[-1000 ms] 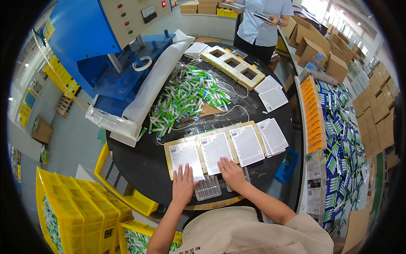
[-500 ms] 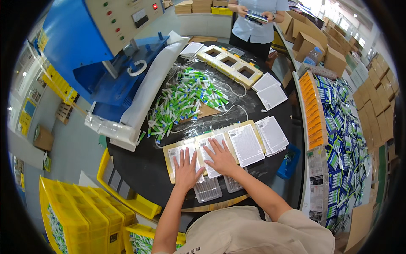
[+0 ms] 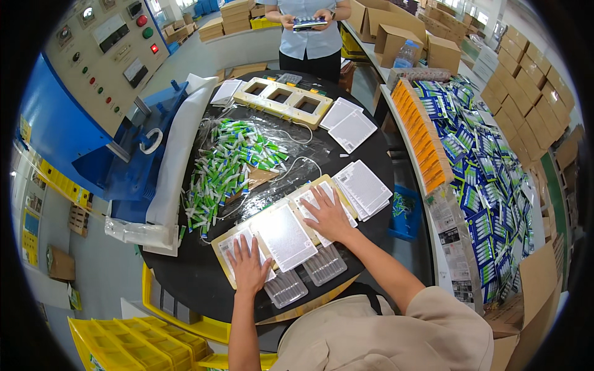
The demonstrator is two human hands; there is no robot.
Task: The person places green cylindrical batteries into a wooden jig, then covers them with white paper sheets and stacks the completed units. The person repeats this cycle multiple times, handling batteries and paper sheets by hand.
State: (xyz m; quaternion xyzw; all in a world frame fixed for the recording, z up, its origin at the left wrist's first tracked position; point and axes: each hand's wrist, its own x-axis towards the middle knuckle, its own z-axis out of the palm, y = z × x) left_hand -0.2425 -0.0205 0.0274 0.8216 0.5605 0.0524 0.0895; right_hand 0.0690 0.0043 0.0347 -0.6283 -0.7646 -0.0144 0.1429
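Left hand (image 3: 248,267): matches half a second ago, flat on the left card (image 3: 262,251), fingers spread wide and closed around nothing.
Right hand (image 3: 330,217): now on the right card (image 3: 347,210), where half a second ago it lay on the middle card (image 3: 286,236); palm down, fingers fanned, gripping nothing.
Control panel (image 3: 114,55): more of it shows than before, the whole view having turned.
Blue machine (image 3: 93,148): stands left of the black table (image 3: 185,272), a white sheet (image 3: 176,154) along its near side.
Tube pile (image 3: 234,162): green, white and blue pieces heaped beyond the cards; a white cord (image 3: 303,159) loops between.
Far frame (image 3: 265,106): pale yellow with three square openings, behind the pile.
Co-worker (image 3: 309,42): stands across the table, a flat pack in both hands.
Card stack (image 3: 365,187): just right of the near frame (image 3: 323,181).
Blue bin (image 3: 405,216): off the table's right edge.
Left card: white, mostly hidden by fingers, on the near frame.
Middle card: uncovered, white with a pale grey printed face, tilted like the frame.
Right card: white, partly covered.
Clear trays (image 3: 286,291): two, ribbed, poking out at the frame's near side.
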